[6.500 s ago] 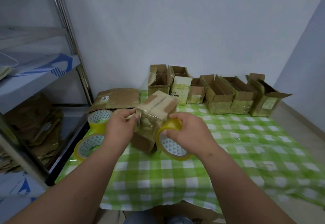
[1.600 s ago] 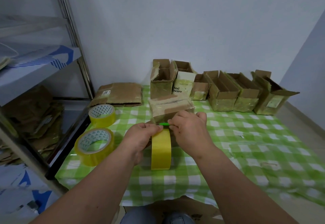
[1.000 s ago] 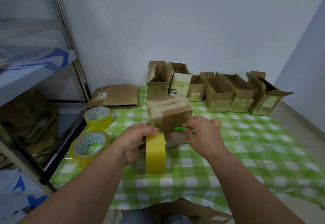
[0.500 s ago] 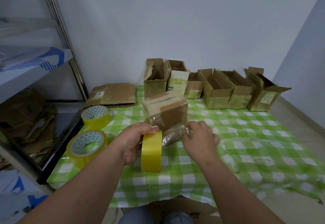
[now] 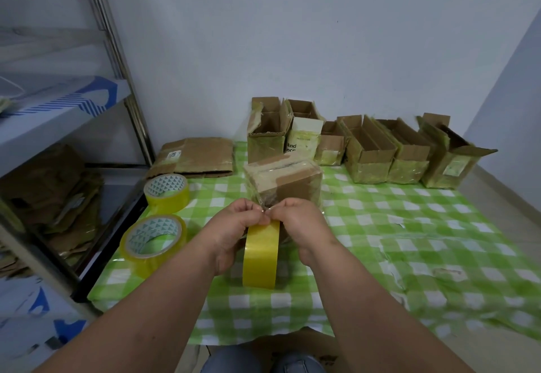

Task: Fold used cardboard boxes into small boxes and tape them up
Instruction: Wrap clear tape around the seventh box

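Observation:
A small brown cardboard box (image 5: pixel 288 185), closed and wrapped in clear tape, stands in the middle of the green checked tablecloth (image 5: pixel 380 226). Just in front of it a yellow tape roll (image 5: pixel 260 258) stands on edge. My left hand (image 5: pixel 231 233) holds the roll at its top left side. My right hand (image 5: pixel 303 226) is at the top right. The fingertips of both hands meet above the roll and pinch the clear tape strip (image 5: pixel 265 211) that runs from the roll to the box's front.
Two more yellow tape rolls (image 5: pixel 167 192) (image 5: pixel 153 241) lie flat at the left. Flattened cardboard (image 5: pixel 194 157) lies at the back left. Several open taped boxes (image 5: pixel 369 150) line the wall. A metal shelf (image 5: pixel 117 59) with stacked cardboard (image 5: pixel 58 194) stands at the left.
My right hand has moved left from the table beside the box to the roll's top and now meets my left hand on the tape strip. The green tool seen earlier no longer shows.

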Demonstrator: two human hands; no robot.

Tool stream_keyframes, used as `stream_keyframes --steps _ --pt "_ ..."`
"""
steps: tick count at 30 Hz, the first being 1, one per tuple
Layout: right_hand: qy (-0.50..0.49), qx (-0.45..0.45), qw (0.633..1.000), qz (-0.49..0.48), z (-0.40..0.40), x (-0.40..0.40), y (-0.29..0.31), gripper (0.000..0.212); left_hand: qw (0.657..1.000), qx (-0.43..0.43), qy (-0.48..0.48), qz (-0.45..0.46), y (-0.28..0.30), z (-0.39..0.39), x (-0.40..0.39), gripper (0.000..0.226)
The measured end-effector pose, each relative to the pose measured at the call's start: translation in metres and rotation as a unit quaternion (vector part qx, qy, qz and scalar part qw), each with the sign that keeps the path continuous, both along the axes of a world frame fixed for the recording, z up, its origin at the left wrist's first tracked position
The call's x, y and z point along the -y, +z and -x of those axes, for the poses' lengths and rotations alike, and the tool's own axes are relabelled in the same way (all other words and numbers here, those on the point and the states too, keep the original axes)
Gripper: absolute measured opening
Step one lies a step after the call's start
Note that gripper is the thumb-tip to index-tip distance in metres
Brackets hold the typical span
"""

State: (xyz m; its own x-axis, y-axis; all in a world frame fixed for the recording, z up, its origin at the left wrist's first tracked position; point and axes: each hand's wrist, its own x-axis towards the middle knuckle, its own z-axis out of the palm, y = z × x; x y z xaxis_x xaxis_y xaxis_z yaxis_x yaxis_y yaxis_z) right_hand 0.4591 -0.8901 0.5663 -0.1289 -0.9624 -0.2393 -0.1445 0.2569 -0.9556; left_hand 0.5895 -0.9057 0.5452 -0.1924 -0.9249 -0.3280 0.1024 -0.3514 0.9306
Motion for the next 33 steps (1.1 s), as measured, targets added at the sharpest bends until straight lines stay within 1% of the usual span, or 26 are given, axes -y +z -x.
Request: stream_keyframes --steps 2,4,5,6,8,9,10,11,13,15,20,22,25,27,29,33 --pt "0.002 -0.008 1.0 -0.007 -0.001 0.002 -0.001 0.013 0.998 0.064 0.0 0.018 0.003 -0.002 -0.002 0.022" --pt "0.0 -0.006 1.0 -0.009 -0.001 0.003 -0.003 0.018 0.986 0.157 0.011 0.054 0.005 -0.004 -0.003 0.044" --pt "-0.004 -0.005 1.0 -0.007 -0.001 0.003 -0.005 0.02 0.975 0.2 0.028 0.091 0.008 -0.003 -0.003 0.053" --pt "-0.009 -0.006 1.0 -0.004 0.0 0.003 -0.007 0.021 0.959 0.239 0.047 0.144 0.01 -0.002 -0.004 0.055" --pt "-0.009 -0.007 1.0 0.009 -0.001 0.003 -0.011 0.02 0.907 0.302 0.091 0.28 0.017 0.0 -0.002 0.047" --pt "-0.005 -0.004 1.0 0.017 -0.002 0.003 -0.012 0.02 0.88 0.323 0.101 0.333 0.02 0.0 0.002 0.045" --pt "-0.002 -0.002 1.0 0.023 -0.003 0.002 -0.012 0.02 0.86 0.345 0.092 0.364 0.023 0.0 0.008 0.047" --pt "0.0 -0.003 1.0 0.027 -0.003 0.0 -0.013 0.021 0.847 0.374 0.062 0.373 0.024 0.0 0.017 0.047" --pt "0.004 -0.002 0.999 0.032 -0.002 -0.002 -0.013 0.02 0.818 0.456 -0.019 0.352 0.023 0.001 0.031 0.043" --pt "0.012 -0.003 0.999 0.041 0.001 -0.005 -0.012 0.015 0.794 0.505 -0.055 0.334 0.017 -0.001 0.04 0.044" --pt "0.0 0.016 0.997 0.069 0.017 -0.01 -0.019 0.022 0.785 0.513 -0.033 0.345 0.008 -0.01 0.045 0.049" --pt "-0.021 0.048 0.996 0.075 0.025 -0.012 -0.021 0.028 0.777 0.518 -0.024 0.356 0.005 -0.008 0.042 0.054" --pt "-0.046 0.103 0.991 0.072 0.037 -0.01 -0.014 0.033 0.775 0.513 -0.006 0.369 0.002 -0.002 0.039 0.058" --pt "-0.064 0.139 0.985 0.079 0.045 -0.007 -0.006 0.027 0.783 0.497 0.02 0.375 -0.001 0.0 0.04 0.051" --pt "-0.078 0.152 0.981 0.09 0.056 -0.002 0.0 0.023 0.795 0.481 0.035 0.369 0.0 0.003 0.042 0.047" --pt "-0.1 0.117 0.984 0.093 0.074 0.009 0.008 0.029 0.833 0.43 0.035 0.345 0.004 0.002 0.045 0.047"
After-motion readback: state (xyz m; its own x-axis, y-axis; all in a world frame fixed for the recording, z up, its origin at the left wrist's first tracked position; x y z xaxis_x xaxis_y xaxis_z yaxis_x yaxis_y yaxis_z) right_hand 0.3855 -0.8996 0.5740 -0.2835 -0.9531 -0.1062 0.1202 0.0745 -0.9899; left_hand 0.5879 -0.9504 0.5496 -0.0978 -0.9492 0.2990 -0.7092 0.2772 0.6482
